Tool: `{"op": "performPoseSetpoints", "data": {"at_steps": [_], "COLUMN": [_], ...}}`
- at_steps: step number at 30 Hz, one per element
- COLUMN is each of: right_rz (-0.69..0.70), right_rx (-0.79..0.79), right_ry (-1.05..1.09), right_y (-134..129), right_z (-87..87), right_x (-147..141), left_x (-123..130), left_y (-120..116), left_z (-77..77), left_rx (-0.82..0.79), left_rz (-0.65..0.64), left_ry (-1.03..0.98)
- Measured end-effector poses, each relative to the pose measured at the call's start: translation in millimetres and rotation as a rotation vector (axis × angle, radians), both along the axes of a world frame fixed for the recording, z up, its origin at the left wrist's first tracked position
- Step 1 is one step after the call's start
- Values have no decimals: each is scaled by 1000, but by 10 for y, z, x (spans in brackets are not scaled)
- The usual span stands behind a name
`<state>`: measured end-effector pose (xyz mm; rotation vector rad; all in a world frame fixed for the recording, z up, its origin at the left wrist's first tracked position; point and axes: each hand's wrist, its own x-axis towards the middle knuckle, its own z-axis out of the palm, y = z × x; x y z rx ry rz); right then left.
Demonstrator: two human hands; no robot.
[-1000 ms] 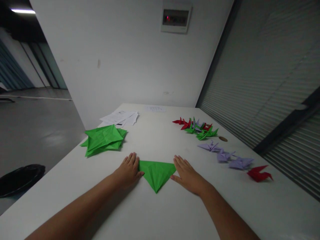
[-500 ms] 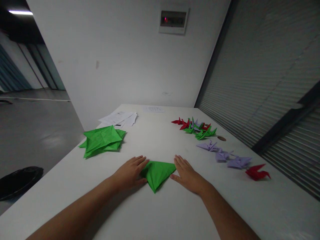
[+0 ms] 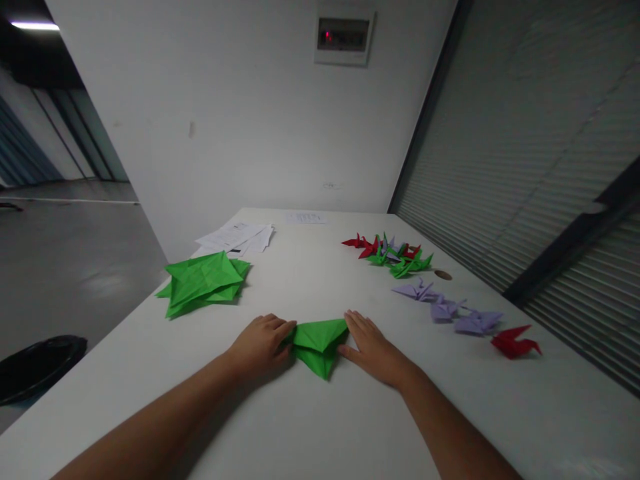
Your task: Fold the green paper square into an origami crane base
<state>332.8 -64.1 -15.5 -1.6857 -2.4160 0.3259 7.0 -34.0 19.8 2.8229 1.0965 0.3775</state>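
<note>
Two hands are set at opposite sides of one folded piece of green paper (image 3: 320, 335), which lies on the tabletop (image 3: 310, 437) between the fingers of both. Its left corner is covered by the left hand (image 3: 264, 343), and its right corner is met by the right hand (image 3: 371, 347); with both ends held, sliding is probably prevented, while the raised fold in the middle is left uncovered.

On the left hand, the fingers are pressed together and bent over the corner; whether the paper is pinched by the thumb cannot be told. On the right hand, the fingers are laid nearly straight and close together, the thumb spread apart beside the paper's edge. Both forearms are angled inward, low over the tabletop.

Beyond the left fingers, farther left, green sheets (image 3: 203, 283) are piled, perhaps for easy reach. Beyond the right fingers, farther right, purple birds (image 3: 444, 309) and a red bird (image 3: 515, 344) are lined up, presumably placed there to be out of the hands' way.
</note>
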Motion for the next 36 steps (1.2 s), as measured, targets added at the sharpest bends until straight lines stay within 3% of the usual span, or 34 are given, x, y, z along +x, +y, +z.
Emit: {"op": "performPoseSetpoints", "data": {"at_steps": [8,16,21,27,31,36], "right_rz": [-43,-390,-368,-397,-411,-421], "right_rx": [-11,197,33,-141,-195,-294], "right_ry": [79,525,785,930,989,913], "right_y": [-10,116,165,84,34,21], "right_z": [-7,-134,-126,115,236,270], "right_x": [-61,-335,-354,-370,-392,-327], "left_x": [56,65,51,80,91,10], "left_y": [-3,3,28,82,82,144], "left_z": [-54,0,-46,-170,-174,-163], "left_rx": [-29,-118,-255,-558,-750,-725], "left_rz": [161,321,366,333,339,413], "left_ry": [30,-257,-460,-739,-896,-1017]}}
